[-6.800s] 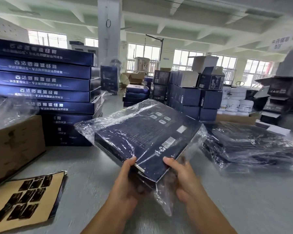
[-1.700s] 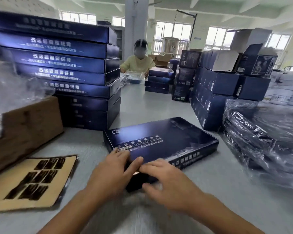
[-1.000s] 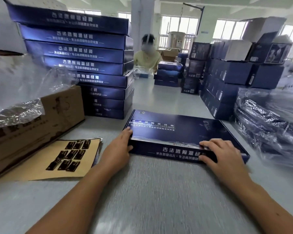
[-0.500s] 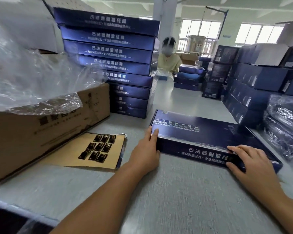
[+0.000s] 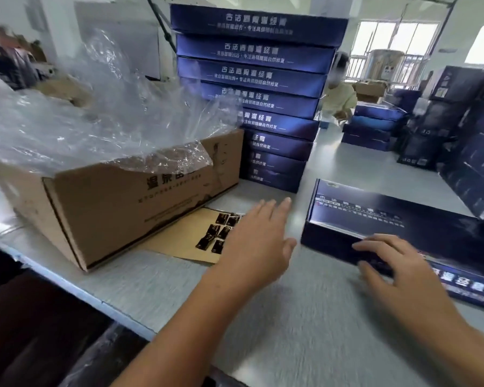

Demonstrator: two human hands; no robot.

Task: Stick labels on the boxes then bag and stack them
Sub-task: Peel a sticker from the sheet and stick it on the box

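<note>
1. The grey bench (image 5: 305, 317) lies bare along its near edge, from the left rim to the right.
2. On the left, a brown cardboard carton (image 5: 123, 208) lined with billowing clear plastic walls off that side. A flat tan label sheet (image 5: 179, 238) at its foot is no barrier.
3. Just beyond the carton, a tall stack of flat dark blue boxes (image 5: 263, 79) blocks reach to the far left.
4. A single flat dark blue box (image 5: 389, 219) lies at the right; between it and the stack an open lane runs far along the bench.
5. Large dark blue cartons (image 5: 472, 163) rise just behind it, closing the far right.
</note>
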